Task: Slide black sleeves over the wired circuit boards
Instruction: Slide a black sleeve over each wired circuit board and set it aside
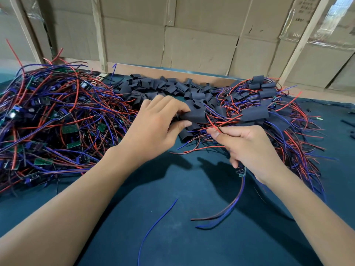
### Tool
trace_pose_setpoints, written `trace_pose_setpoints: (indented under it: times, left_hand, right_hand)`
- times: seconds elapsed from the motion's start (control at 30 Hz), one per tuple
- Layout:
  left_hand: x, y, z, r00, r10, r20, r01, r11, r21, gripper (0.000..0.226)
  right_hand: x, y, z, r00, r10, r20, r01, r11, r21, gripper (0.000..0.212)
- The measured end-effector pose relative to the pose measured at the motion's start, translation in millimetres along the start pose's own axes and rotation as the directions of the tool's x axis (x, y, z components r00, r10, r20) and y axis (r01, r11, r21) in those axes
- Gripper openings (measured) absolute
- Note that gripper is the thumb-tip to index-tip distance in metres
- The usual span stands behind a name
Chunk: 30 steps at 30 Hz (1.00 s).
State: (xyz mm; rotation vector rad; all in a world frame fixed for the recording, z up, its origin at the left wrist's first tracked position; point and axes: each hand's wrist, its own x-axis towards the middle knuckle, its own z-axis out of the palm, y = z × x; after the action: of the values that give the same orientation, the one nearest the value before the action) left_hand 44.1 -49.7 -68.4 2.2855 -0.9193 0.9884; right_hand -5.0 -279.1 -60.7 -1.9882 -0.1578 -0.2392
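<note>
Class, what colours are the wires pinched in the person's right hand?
Red and black wires, pinched by the right hand; head view.

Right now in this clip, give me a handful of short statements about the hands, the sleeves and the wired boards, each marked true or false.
1. The left hand grips a black sleeve. True.
2. The right hand is empty. False: it pinches wire ends at its fingertips and holds a small board below.
3. The pile of unsleeved boards lies on the person's left. True.
4. The loose sleeves are stacked in a box. False: they lie in a heap on the dark mat.
5. Sleeved boards lie on the right. True.
</note>
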Motion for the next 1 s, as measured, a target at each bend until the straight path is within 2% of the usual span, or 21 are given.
trace_pose_setpoints:
  times: [0.1, 0.17, 0.27, 0.37, 0.43, 0.57, 0.67, 0.8, 1.0]
  left_hand:
    - [-0.2, -0.9, -0.2, 0.999, -0.027, 0.018, 0.028, 0.999, -0.019, 0.022]
    - [-1.3, -0.6, 0.6, 0.998, -0.042, 0.036, 0.043, 0.999, -0.025, 0.023]
    - [-2.0, -1.6, 1.2, 0.998, -0.051, 0.047, 0.053, 0.998, -0.034, 0.028]
    - [-1.8, -4.2, 1.8, 0.998, -0.047, 0.034, 0.048, 0.998, -0.026, 0.032]
    - [-2.4, -5.7, 2.8, 0.998, -0.054, 0.035, 0.055, 0.998, -0.028, 0.032]
    - [-3.5, -8.7, 4.4, 0.996, -0.081, 0.035, 0.083, 0.994, -0.064, 0.033]
    - [-4.7, -8.7, 5.4, 0.993, -0.119, 0.01, 0.119, 0.984, -0.132, 0.035]
    - [-6.3, -7.7, 5.3, 0.989, -0.147, 0.024, 0.149, 0.976, -0.157, 0.036]
    - [-1.7, 1.3, 5.8, 0.995, -0.036, 0.089, 0.038, 0.999, -0.02, 0.033]
  right_hand:
    - [-3.7, -0.4, -0.9, 0.992, -0.122, -0.034, 0.115, 0.981, -0.158, 0.014]
    - [-4.4, 1.9, 0.0, 0.987, -0.151, -0.052, 0.133, 0.957, -0.257, 0.015]
    - [-3.0, 3.9, 1.1, 0.991, -0.124, -0.056, 0.098, 0.936, -0.338, 0.016]
    - [-2.6, 4.4, 1.2, 0.996, -0.081, -0.039, 0.057, 0.906, -0.419, 0.029]
    - [-3.0, 3.0, 1.0, 1.0, -0.012, -0.013, 0.007, 0.929, -0.371, 0.029]
    - [-1.7, -4.1, 1.0, 0.978, 0.204, 0.038, -0.201, 0.977, -0.075, 0.007]
    - [-1.0, -6.6, -1.9, 0.945, 0.306, 0.117, -0.319, 0.942, 0.109, 0.011]
    - [-0.4, -7.4, -4.2, 0.933, 0.327, 0.15, -0.344, 0.933, 0.105, 0.012]
    - [-0.1, -6.2, -3.1, 0.927, 0.327, 0.185, -0.346, 0.935, 0.082, 0.008]
